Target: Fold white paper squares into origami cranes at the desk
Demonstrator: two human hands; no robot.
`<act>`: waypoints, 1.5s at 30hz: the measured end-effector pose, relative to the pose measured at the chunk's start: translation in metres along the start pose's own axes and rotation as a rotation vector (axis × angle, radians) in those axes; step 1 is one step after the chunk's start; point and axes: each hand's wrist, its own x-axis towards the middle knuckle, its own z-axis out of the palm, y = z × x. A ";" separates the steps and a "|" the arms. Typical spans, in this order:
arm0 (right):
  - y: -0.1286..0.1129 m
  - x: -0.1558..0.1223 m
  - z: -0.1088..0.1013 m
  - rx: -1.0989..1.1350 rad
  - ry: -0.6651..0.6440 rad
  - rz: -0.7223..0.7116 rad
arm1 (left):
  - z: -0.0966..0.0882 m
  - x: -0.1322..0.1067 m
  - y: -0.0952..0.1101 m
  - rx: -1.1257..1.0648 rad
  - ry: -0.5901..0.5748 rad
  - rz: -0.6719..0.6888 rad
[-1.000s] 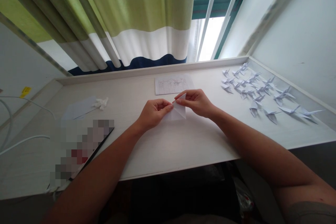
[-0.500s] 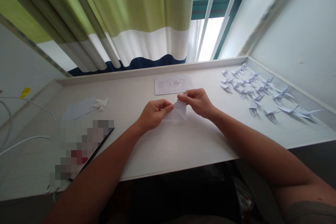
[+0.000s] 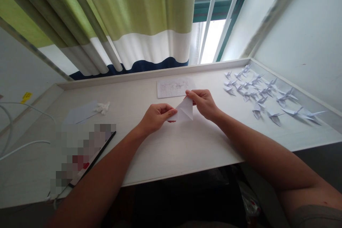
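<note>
Between my hands, just above the desk, is a small piece of folded white paper (image 3: 185,111) with visible creases and a pointed lower right corner. My left hand (image 3: 157,117) pinches its left end between thumb and fingers. At the upper right edge, my right hand (image 3: 203,102) grips it, thumb on top; those fingertips are partly hidden behind the sheet. Just beyond the hands lies a printed sheet or booklet (image 3: 171,88) with a grid on it.
Several folded paper cranes (image 3: 263,94) stand at the desk's right side. Left, there are white paper sheets (image 3: 80,111), a crumpled tissue (image 3: 102,108), a blurred-out flat object (image 3: 82,158) and white cables (image 3: 26,144). A raised rim (image 3: 149,73) borders the white desk.
The folded paper has turned slightly, its pointed corner now further right and a little higher. My right hand has shifted its grip along the upper edge. My left hand keeps its pinch.
</note>
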 end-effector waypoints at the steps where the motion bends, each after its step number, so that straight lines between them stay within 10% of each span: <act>1: -0.001 0.000 0.000 0.003 0.029 -0.017 | 0.000 0.000 0.000 0.008 -0.010 -0.009; 45: 0.007 -0.003 0.009 -0.031 -0.054 0.053 | 0.011 -0.002 0.002 -0.017 0.048 -0.115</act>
